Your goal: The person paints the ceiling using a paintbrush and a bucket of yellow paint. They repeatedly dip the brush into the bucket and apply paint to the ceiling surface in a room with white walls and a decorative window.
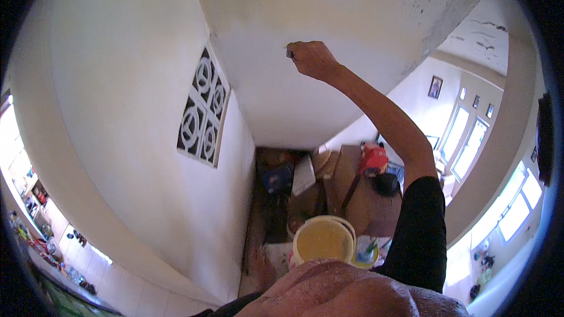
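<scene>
1. Clamped: my right hand (312,58), upper centre of the frame, is fisted round a thin dark tool (289,54). Only its stub shows at my knuckles, so I cannot tell brush from scraper. The tip meets the slab (329,6) overhead.
2. Left hand: not in the frame, grip unknown. A bare foot (262,269) shows at lower centre.
3. Bucket (324,239), lower centre, holds pale yellow paint, well below the tool and near my knee (346,293).
4. Progress, as I judge it: the slab reads cream-yellow and blotchy along the top of the frame, with black specks toward upper right. Below my fist it reads smoother and whiter. The tool sits about on that boundary. So part looks covered and the stained strip above looks left to do. Which tone is the fresh coat, I cannot tell.
5. Wall (117,111), left half, looks even white. A vent block (202,108) with ring patterns sits left of centre.
6. Packages, centre and below: brown cartons (352,199) stacked, a blue box (278,177) to their left, a white sheet (304,174) leaning beside it, a red bag (373,158) atop the cartons. Labels too small to make out.
7. Framed picture (435,87) at upper right, high on the far wall. Windows (470,147) bright at right.
</scene>
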Demonstrator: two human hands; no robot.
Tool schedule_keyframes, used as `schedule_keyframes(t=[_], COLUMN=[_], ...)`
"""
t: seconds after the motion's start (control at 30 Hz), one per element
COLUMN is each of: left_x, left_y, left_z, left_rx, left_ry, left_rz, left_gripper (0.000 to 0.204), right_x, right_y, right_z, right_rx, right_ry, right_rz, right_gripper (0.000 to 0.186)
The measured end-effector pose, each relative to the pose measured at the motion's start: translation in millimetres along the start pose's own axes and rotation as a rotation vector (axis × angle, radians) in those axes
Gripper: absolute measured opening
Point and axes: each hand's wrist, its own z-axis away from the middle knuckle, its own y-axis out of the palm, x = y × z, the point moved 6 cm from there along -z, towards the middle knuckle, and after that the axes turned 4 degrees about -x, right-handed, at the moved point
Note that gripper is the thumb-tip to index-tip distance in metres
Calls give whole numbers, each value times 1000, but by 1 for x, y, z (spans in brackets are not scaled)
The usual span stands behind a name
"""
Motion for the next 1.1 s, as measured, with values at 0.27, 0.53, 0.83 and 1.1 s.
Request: schedule_keyframes(t=[0.27, 0.53, 0.83, 1.1], left_x=[5, 22, 44, 31], left_y=[19, 22, 36, 17], left_z=[-3, 7, 14, 9], left_rx=[-1, 18, 75, 138], left_ry=[5, -1, 36, 35], left_rz=[8, -14, 20, -3], left_gripper=[53, 54, 53, 50], right_x=[-32, -29, -6, 54], right_y=[-305, -204, -35, -146], right_z=[-118, -78, 73, 237], right_rx=[-927, -736, -4, -110], right_ry=[-250, -346, 93, 699], right_rz=[331, 252, -46, -785], right_gripper=[7, 6, 26, 19])
